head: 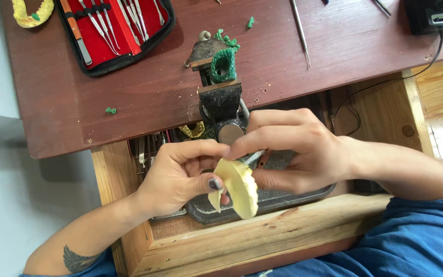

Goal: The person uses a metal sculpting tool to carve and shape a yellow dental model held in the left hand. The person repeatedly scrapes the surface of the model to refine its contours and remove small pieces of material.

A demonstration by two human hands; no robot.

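My left hand [180, 174] grips a pale yellow dental cast [239, 187] between thumb and fingers, tilted on edge over an open wooden drawer [262, 231]. My right hand [293, 151] is closed around a thin metal tool [253, 156] whose tip touches the top of the cast. Both hands sit just in front of a small black bench vise [221, 100], which clamps a green arch-shaped wax piece [224, 65].
A dark tray [283, 197] lies in the drawer under the hands. On the brown tabletop [144, 97] sit a red-lined case of metal instruments [111, 31], another yellow cast [32, 11], loose green wax bits [111, 110], a long metal probe [301, 31] and a black device with cord [431, 15].
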